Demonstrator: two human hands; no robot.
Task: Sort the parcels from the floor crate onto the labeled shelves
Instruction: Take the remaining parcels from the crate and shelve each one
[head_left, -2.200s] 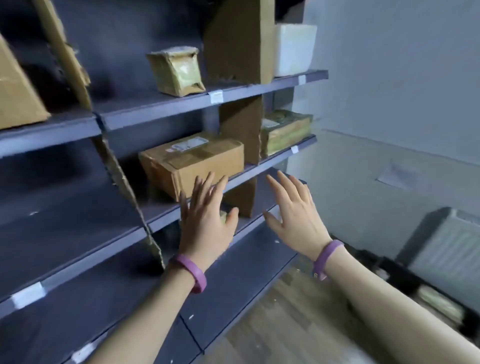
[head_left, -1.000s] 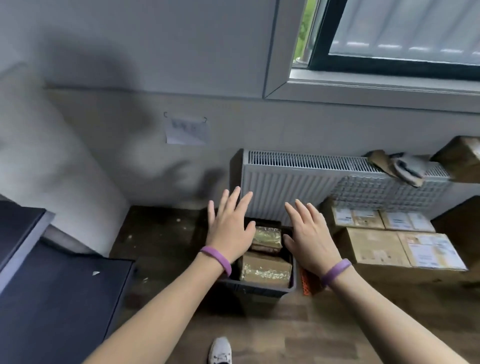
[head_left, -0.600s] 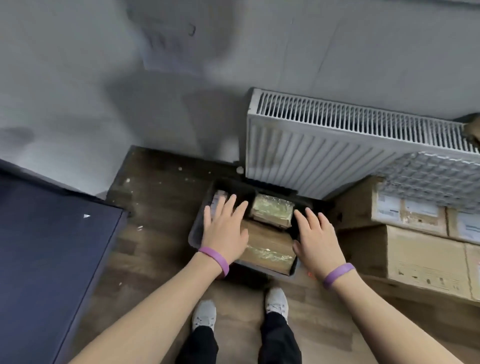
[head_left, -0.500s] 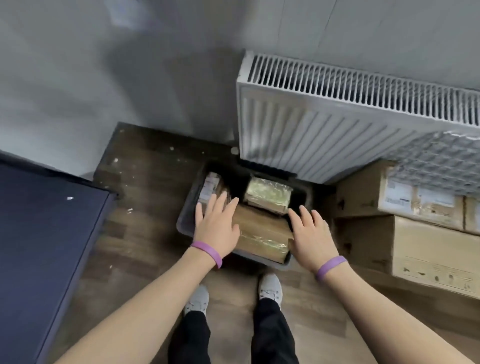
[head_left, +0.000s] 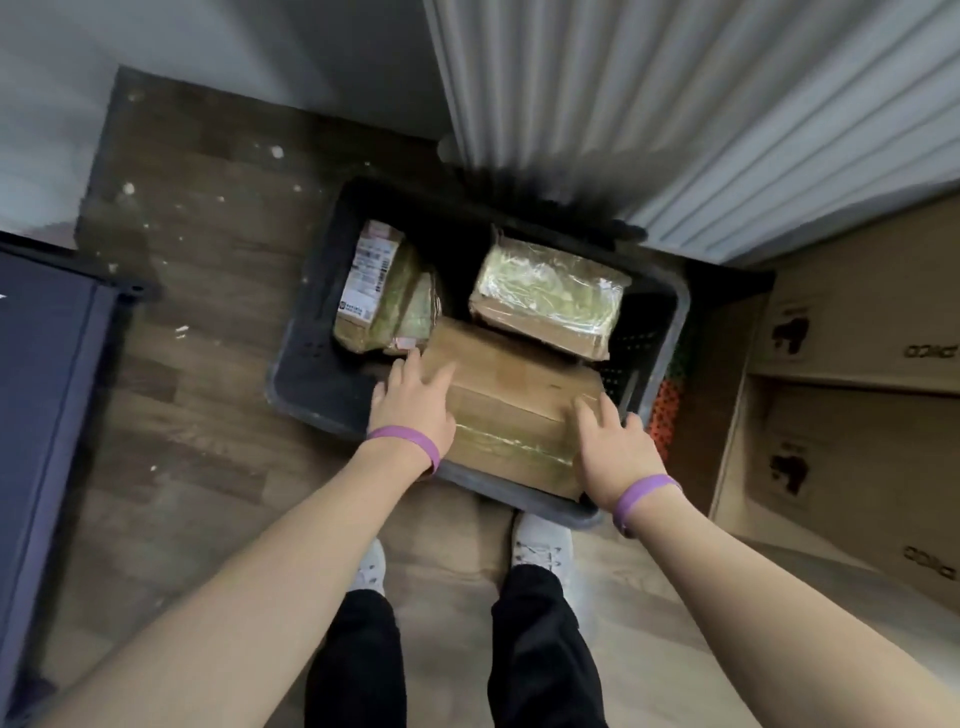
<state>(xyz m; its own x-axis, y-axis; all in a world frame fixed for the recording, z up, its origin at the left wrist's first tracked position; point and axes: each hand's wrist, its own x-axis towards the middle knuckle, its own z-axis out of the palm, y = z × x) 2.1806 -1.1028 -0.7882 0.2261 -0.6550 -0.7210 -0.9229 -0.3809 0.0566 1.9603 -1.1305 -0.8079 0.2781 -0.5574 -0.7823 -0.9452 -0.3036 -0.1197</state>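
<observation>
Wood floor (head_left: 208, 270), dark crate (head_left: 298, 371) below radiator (head_left: 675, 104). Left hand (head_left: 413, 410) and right hand (head_left: 613, 447), fingers straight, rest on ends of brown parcel (head_left: 514, 410) at crate's near side. Step: pickup. Next: clamp both ends, lift.

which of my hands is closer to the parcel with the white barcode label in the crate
Left. The left hand rests on the left end of the brown box, fingertips just short of the labelled parcel; the right hand is at the box's right end.
</observation>
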